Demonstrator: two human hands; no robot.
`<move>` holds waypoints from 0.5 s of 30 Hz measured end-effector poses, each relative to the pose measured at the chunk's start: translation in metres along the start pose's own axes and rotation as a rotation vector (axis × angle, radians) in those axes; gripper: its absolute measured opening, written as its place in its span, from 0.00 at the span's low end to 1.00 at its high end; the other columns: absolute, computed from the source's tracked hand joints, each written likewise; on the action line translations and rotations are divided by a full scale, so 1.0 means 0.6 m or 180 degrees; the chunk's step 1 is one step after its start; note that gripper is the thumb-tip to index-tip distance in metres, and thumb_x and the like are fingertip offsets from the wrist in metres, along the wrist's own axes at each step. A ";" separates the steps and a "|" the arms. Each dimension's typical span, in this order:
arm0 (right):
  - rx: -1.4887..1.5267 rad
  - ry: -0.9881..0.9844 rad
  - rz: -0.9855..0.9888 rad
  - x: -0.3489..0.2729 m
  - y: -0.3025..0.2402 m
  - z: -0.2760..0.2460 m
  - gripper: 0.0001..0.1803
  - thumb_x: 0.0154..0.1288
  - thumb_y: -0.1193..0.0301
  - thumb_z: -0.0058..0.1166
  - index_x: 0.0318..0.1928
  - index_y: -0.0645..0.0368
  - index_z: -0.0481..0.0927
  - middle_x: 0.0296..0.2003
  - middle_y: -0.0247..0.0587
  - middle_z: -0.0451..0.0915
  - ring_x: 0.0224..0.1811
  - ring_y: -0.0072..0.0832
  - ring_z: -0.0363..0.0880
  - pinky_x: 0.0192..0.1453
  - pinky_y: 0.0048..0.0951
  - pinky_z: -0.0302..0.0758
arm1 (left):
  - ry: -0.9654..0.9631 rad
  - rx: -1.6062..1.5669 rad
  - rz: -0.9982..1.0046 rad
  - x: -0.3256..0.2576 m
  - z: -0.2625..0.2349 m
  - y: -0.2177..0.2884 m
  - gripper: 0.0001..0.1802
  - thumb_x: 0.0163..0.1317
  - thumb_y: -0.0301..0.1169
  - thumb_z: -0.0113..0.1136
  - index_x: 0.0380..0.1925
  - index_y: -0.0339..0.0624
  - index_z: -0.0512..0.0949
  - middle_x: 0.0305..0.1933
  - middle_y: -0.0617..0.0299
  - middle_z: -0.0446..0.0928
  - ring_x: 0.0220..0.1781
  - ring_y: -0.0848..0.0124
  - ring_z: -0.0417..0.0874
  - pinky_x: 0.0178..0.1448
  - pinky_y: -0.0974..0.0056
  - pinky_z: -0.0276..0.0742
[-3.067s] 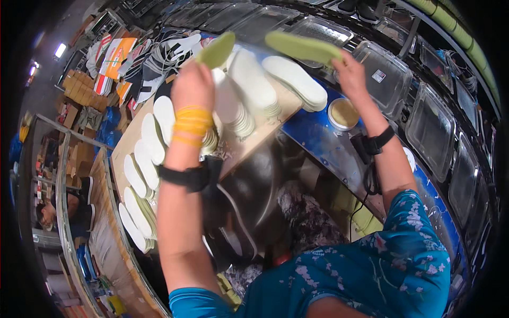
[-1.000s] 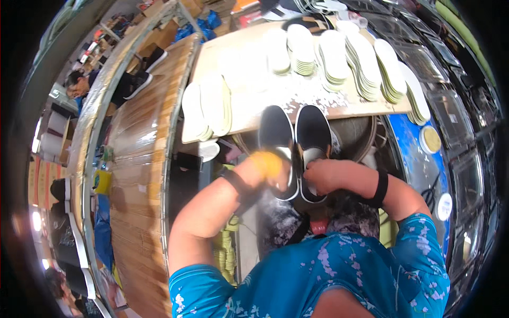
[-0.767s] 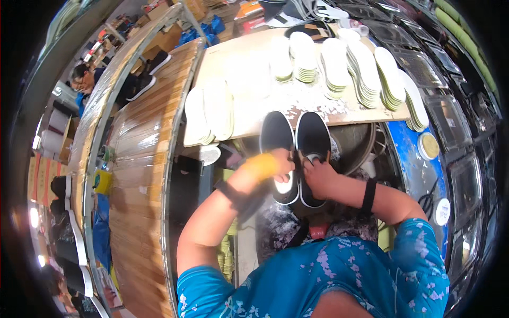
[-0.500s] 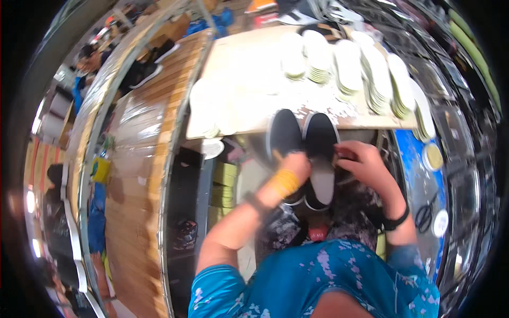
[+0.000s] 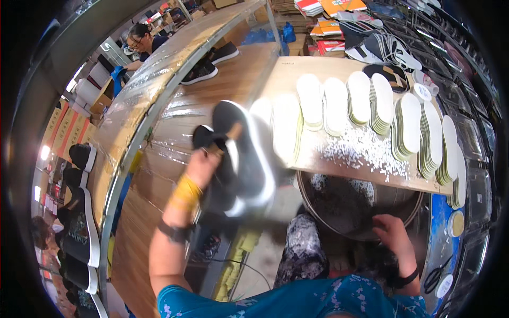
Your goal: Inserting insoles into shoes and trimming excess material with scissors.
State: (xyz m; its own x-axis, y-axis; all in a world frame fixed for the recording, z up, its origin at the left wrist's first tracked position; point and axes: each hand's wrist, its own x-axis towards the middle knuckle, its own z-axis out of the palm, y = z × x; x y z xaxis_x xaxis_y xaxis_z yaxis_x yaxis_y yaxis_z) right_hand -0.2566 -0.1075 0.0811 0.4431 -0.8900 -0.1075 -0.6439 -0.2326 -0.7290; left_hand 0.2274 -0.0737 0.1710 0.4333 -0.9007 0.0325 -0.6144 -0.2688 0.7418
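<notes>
My left hand (image 5: 201, 168) is closed on a pair of black slip-on shoes (image 5: 241, 151) with white soles. It grips them at their openings, and they hang tilted over the wooden bench at the left, slightly blurred. My right hand (image 5: 393, 233) holds nothing; its fingers are apart and loosely curled at the near rim of a round bin (image 5: 339, 212). Stacks of white insoles (image 5: 408, 124) lie in a row on the board (image 5: 339, 159), beside scattered small white scraps (image 5: 366, 151).
A wooden bench (image 5: 143, 222) with a plastic-wrapped upper shelf (image 5: 159, 79) runs along the left, dark shoes (image 5: 201, 71) at its far end. Black shoes line the far left (image 5: 79, 228). Scissors (image 5: 437, 275) lie on a blue surface at right. Another person (image 5: 144, 42) works beyond the shelf.
My left hand has carried the pair of shoes from in front of me to the left, over the bench. My right hand has come away from the shoes. The view has shifted left.
</notes>
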 end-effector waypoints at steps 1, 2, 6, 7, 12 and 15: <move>-0.0030 -0.0078 0.0021 0.005 -0.010 0.004 0.19 0.47 0.77 0.59 0.44 0.62 0.77 0.38 0.50 0.79 0.41 0.41 0.79 0.44 0.33 0.74 | 0.0338 0.0501 -0.0119 0.064 -0.037 -0.045 0.12 0.58 0.33 0.53 0.29 0.32 0.76 0.21 0.58 0.74 0.27 0.75 0.70 0.32 0.64 0.69; -0.0066 -0.0175 0.0025 0.012 -0.018 0.009 0.19 0.47 0.76 0.59 0.44 0.61 0.77 0.38 0.49 0.79 0.41 0.42 0.78 0.45 0.33 0.74 | 0.0627 0.0351 0.0164 0.138 -0.088 -0.126 0.12 0.56 0.33 0.54 0.24 0.32 0.76 0.21 0.56 0.74 0.27 0.72 0.73 0.33 0.63 0.70; -0.0729 -0.0251 -0.0382 0.028 -0.041 0.019 0.17 0.48 0.73 0.57 0.42 0.60 0.78 0.39 0.50 0.78 0.42 0.46 0.76 0.47 0.37 0.74 | 0.2285 0.1491 0.0510 0.359 -0.258 -0.259 0.28 0.55 0.47 0.52 0.45 0.32 0.75 0.50 0.41 0.74 0.57 0.53 0.72 0.62 0.60 0.62; -0.0537 -0.0386 -0.0657 0.030 -0.033 0.024 0.17 0.49 0.72 0.56 0.42 0.59 0.77 0.39 0.50 0.78 0.42 0.46 0.76 0.46 0.38 0.74 | 0.2425 0.2225 -0.0024 0.348 -0.407 -0.310 0.26 0.56 0.45 0.52 0.46 0.36 0.75 0.52 0.45 0.74 0.58 0.53 0.71 0.64 0.60 0.61; -0.0809 -0.0333 0.0394 -0.006 -0.034 0.035 0.17 0.48 0.70 0.56 0.42 0.59 0.77 0.37 0.49 0.78 0.40 0.46 0.76 0.45 0.39 0.74 | 0.0498 0.0727 0.0846 0.359 -0.011 -0.091 0.14 0.56 0.34 0.51 0.37 0.35 0.75 0.38 0.49 0.78 0.44 0.58 0.78 0.47 0.60 0.71; -0.1043 -0.0567 -0.0392 0.006 0.022 0.055 0.15 0.49 0.67 0.52 0.39 0.58 0.75 0.31 0.49 0.76 0.38 0.46 0.76 0.41 0.43 0.73 | -0.1092 0.0575 0.1032 0.239 0.131 -0.042 0.20 0.60 0.36 0.54 0.49 0.36 0.72 0.38 0.57 0.77 0.41 0.72 0.75 0.46 0.67 0.71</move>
State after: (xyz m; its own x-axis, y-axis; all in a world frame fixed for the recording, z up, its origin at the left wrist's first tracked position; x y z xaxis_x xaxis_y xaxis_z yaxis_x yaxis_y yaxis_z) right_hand -0.2425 -0.1008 0.0488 0.6122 -0.7724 -0.1693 -0.7314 -0.4718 -0.4924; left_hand 0.2530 -0.2232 0.1043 -0.0217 -0.9998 -0.0027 -0.7989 0.0158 0.6012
